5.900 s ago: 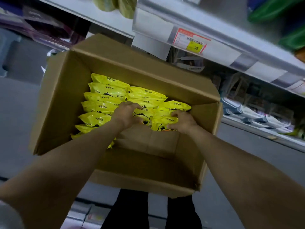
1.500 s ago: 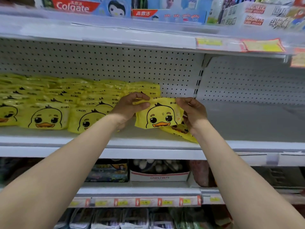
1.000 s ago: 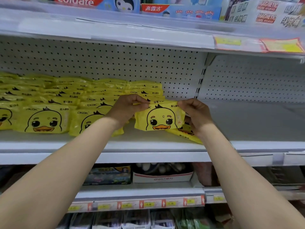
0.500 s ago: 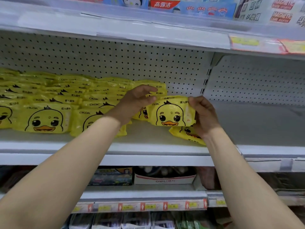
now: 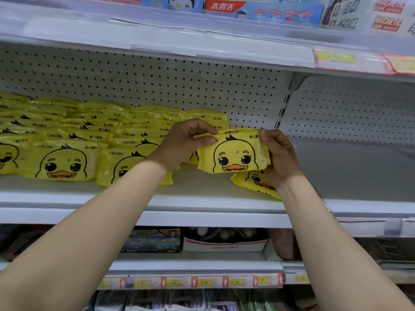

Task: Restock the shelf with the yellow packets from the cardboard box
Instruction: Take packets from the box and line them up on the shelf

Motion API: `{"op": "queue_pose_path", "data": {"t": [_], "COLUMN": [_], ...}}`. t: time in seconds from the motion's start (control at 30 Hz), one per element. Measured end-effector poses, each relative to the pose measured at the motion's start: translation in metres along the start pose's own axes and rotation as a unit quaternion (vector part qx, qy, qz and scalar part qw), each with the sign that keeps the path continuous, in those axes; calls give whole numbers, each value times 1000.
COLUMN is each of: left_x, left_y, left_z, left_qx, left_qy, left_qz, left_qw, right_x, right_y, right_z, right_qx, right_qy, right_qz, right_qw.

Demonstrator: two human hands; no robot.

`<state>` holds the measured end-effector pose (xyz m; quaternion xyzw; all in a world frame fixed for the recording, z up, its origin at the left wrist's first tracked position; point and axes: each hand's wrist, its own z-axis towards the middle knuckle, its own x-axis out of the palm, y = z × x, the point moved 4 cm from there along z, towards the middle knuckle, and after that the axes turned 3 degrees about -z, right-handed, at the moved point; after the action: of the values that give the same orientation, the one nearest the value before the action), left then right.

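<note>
Both hands are up from the cardboard box now: left hand and right hand pinch 1 yellow packet upright over the shelf, right of the rows. It's a soft pack, so I reckon it flops forward once I let go.

Yellow packets bear an orange-billed duck face; the white shelf backs onto black-dotted pegboard.

Left hand and right hand are both showing bare. Left forearm and right forearm are likewise showing bare, uncovered all the way to the frame edge.
</note>
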<state>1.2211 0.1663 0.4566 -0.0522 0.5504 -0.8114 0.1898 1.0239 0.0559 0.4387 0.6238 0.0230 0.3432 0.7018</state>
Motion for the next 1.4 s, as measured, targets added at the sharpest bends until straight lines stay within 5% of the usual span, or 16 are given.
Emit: {"op": "queue_pose_path", "data": {"t": [0.37, 0.53, 0.67, 0.93, 1.17, 1.4], "left_x": [-12, -8, -5, 0, -6, -25], "left_y": [-4, -2, -7, -4, 2, -9], "left_z": [0, -2, -5, -4, 0, 19], "left_qx": [-89, -204, -178, -129, -215, -116], "left_qy": [-14, 1, -39, -16, -59, -33], "left_qz": [80, -72, -65, -20, -97, 132], "left_qw": [993, 976, 981, 991, 970, 984], "right_x": [-4, -3, 5, 8, 21, 23], "right_y": [-3, -8, -10, -15, -11, -20], "right_z": [1, 3, 3, 9, 10, 26], "right_qx": [12, 18, 29, 22, 15, 19], "right_qy": [7, 13, 49, -27, -31, -17], "right_qz": [-121, -123, -140, -149, -135, -213], "right_qw": [992, 992, 988, 988, 990, 977]}}
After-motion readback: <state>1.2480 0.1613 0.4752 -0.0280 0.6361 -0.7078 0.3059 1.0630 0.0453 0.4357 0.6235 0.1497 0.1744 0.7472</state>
